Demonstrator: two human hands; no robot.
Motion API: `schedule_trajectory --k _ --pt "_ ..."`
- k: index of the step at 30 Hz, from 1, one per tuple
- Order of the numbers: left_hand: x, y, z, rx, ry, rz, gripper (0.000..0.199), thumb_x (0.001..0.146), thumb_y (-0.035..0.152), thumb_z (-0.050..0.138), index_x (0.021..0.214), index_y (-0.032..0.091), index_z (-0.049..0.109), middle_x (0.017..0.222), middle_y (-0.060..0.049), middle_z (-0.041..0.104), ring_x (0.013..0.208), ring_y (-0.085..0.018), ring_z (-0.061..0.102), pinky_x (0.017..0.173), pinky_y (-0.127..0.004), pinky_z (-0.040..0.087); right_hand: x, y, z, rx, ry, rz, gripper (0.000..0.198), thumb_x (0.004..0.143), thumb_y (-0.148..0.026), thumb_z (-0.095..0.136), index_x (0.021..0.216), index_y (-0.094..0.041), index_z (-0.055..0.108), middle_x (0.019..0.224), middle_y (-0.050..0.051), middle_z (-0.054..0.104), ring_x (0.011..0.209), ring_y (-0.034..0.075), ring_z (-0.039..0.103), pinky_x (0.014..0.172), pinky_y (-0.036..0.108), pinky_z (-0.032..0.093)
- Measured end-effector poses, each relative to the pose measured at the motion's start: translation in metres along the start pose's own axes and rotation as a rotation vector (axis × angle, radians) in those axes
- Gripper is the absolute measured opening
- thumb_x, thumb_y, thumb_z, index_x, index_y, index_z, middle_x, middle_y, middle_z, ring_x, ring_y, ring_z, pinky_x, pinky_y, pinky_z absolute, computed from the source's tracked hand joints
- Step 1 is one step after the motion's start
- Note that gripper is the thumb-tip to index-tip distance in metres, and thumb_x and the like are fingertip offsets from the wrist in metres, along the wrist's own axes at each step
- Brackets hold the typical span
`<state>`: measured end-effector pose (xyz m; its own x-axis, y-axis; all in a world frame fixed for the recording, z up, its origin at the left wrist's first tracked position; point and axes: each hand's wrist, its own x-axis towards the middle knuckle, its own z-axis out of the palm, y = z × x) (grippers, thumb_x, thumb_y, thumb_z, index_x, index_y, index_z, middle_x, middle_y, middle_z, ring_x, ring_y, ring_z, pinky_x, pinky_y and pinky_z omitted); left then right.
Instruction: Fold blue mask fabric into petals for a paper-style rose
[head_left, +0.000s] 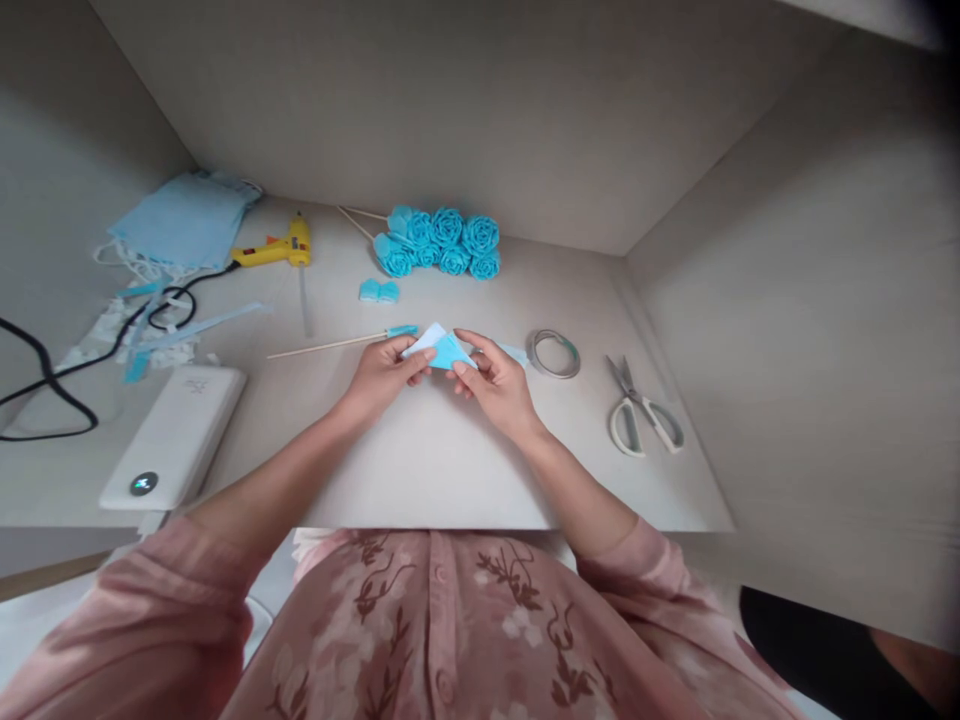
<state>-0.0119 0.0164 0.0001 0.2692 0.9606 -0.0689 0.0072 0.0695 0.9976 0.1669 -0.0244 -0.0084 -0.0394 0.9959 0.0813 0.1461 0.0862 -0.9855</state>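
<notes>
Between my two hands is a small piece of blue and white mask fabric, folded to a point at the top. My left hand pinches its left side with thumb and fingers. On the other side, my right hand grips the right corner, thumb in front. Just behind my left hand lies a thin wooden stick with a blue wrapped tip. Beyond it are small blue cut petals. A pale blue strip shows past my right fingers.
Blue fabric roses on sticks lie at the back. A yellow glue gun, face masks and scraps are at the left, with a white power bank nearer. Rightward lie a tape roll and scissors.
</notes>
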Motion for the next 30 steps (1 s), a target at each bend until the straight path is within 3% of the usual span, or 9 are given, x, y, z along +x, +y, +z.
schedule_trajectory --k 11,18,21,23,25,27,30 --pt "0.0 -0.002 0.002 0.027 -0.07 -0.011 0.037 0.067 0.051 0.075 0.064 0.017 0.058 0.057 0.002 0.058 0.052 -0.009 0.049 0.055 -0.024 0.038 0.002 0.004 -0.001 0.024 -0.004 -0.021 0.064 0.08 -0.053 0.071 0.136 -0.027 0.053 0.075 -0.003 0.066 0.063 0.014 0.065 0.064 0.031 0.057" --pt "0.002 -0.003 0.004 -0.014 -0.039 -0.024 0.036 0.069 0.049 0.073 0.061 0.018 0.057 0.053 0.003 0.055 0.049 -0.008 0.046 0.05 -0.023 0.035 0.003 0.004 -0.003 -0.053 0.035 -0.075 0.057 0.089 -0.055 0.057 0.138 -0.026 0.053 0.075 0.0 0.069 0.064 0.016 0.065 0.063 0.033 0.057" --pt "0.002 -0.004 0.004 -0.034 -0.013 -0.012 0.037 0.071 0.047 0.071 0.056 0.018 0.053 0.049 0.003 0.051 0.046 -0.008 0.043 0.048 -0.023 0.033 0.003 0.002 -0.007 -0.261 0.044 -0.257 0.053 0.093 -0.05 0.054 0.14 -0.026 0.052 0.103 0.008 0.073 0.09 0.021 0.069 0.079 0.039 0.058" --pt "0.003 -0.004 0.003 -0.085 -0.01 -0.018 0.037 0.071 0.046 0.071 0.056 0.018 0.051 0.049 0.003 0.051 0.045 -0.007 0.043 0.048 -0.023 0.033 0.005 0.001 -0.012 -0.477 0.028 -0.457 0.056 0.088 -0.048 0.063 0.139 -0.027 0.053 0.128 0.01 0.066 0.117 0.027 0.061 0.099 0.047 0.052" --pt "0.003 -0.004 0.002 -0.155 -0.032 -0.043 0.034 0.071 0.045 0.071 0.059 0.019 0.052 0.049 0.003 0.051 0.044 -0.007 0.043 0.048 -0.023 0.032 0.007 0.0 -0.015 -0.642 0.012 -0.618 0.054 0.086 -0.044 0.068 0.136 -0.029 0.056 0.142 0.009 0.058 0.132 0.029 0.049 0.11 0.051 0.042" --pt "0.004 -0.004 0.002 -0.204 -0.083 -0.078 0.032 0.071 0.043 0.071 0.062 0.019 0.052 0.049 0.003 0.052 0.044 -0.008 0.043 0.047 -0.024 0.032 0.01 0.001 -0.017 -0.711 0.008 -0.695 0.038 0.089 -0.04 0.065 0.126 -0.031 0.063 0.142 0.007 0.058 0.134 0.027 0.047 0.112 0.051 0.039" --pt "0.004 -0.005 0.002 -0.208 -0.137 -0.116 0.032 0.074 0.046 0.068 0.067 0.019 0.054 0.052 0.002 0.053 0.045 -0.009 0.045 0.047 -0.024 0.033 0.011 0.001 -0.017 -0.69 0.045 -0.692 0.016 0.093 -0.036 0.059 0.103 -0.03 0.071 0.123 0.005 0.068 0.122 0.024 0.054 0.106 0.048 0.043"
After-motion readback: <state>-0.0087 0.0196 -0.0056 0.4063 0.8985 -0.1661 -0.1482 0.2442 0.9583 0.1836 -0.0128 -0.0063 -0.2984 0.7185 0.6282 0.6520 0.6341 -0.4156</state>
